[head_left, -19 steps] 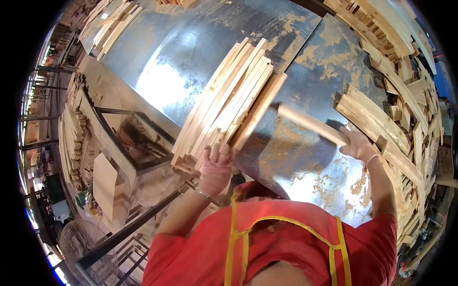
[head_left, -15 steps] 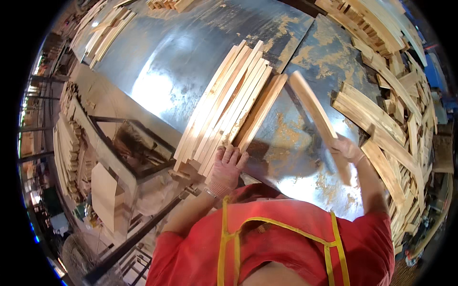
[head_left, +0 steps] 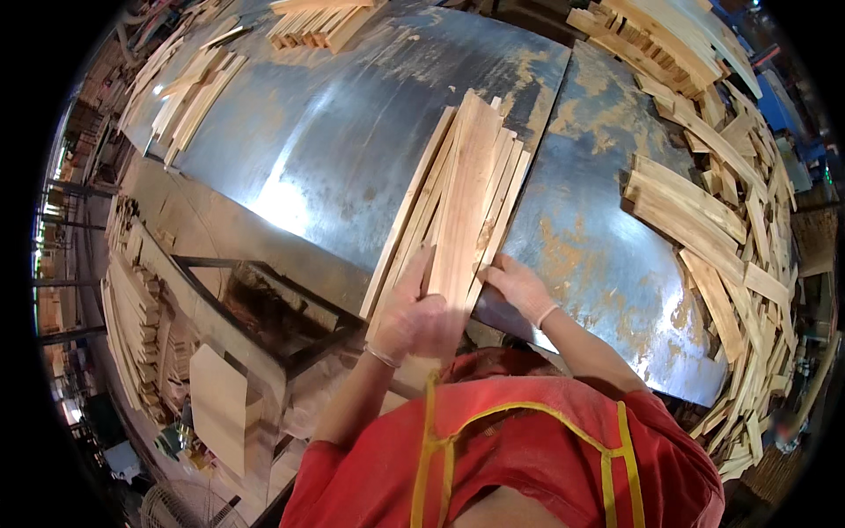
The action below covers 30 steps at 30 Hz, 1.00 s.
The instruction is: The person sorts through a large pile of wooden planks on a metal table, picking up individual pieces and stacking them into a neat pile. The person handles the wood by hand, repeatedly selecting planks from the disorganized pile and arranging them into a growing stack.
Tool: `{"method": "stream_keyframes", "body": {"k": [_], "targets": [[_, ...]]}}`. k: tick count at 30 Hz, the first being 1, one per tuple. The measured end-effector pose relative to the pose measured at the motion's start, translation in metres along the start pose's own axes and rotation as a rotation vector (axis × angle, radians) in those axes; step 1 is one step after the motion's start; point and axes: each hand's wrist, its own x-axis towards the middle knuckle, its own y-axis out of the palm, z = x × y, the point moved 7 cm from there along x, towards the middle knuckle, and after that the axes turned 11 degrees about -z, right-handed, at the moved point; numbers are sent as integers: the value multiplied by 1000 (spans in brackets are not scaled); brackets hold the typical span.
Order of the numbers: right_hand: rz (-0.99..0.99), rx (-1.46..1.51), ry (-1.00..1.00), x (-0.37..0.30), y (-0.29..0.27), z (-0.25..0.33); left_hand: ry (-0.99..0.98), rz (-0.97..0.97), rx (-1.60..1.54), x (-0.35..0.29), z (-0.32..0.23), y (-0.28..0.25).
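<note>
A flat wooden board (head_left: 466,185) lies broad face up, lengthwise over a bundle of narrow wooden strips (head_left: 409,238). My left hand (head_left: 407,312) is closed on the near left edge of the board, slightly blurred. At the right side of the bundle, my right hand (head_left: 521,289) has its fingers bent round the near ends of the outer strips. Whether it also touches the board I cannot tell. The bundle rests on a metal tabletop (head_left: 343,150) dusted with sawdust.
A heap of loose wood pieces (head_left: 748,238) borders the table on the right. Stacked strips (head_left: 321,25) stand at the far edge, with more strips (head_left: 195,97) at the far left. A dark metal frame (head_left: 264,308) and a light panel (head_left: 218,400) are at the near left.
The curved piece in my right hand is no longer apart at the right. A board now lies over the bundle. My right hand moved left to the strips; my left hand shifted onto the board.
</note>
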Motion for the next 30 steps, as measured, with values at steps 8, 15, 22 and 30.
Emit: {"method": "stream_keyframes", "body": {"k": [8,15,22,30], "targets": [[128,1351,153,11,-9,14,894,40,1063,-27,-32,109],[246,1340,27,21,-15,-15,680,-107,1148,-17,-41,123],[-56,177,-241,11,-152,-25,582,-147,886,1,-1,110],[-501,-1063,70,35,-355,-177,108,14,559,23,31,79]]}}
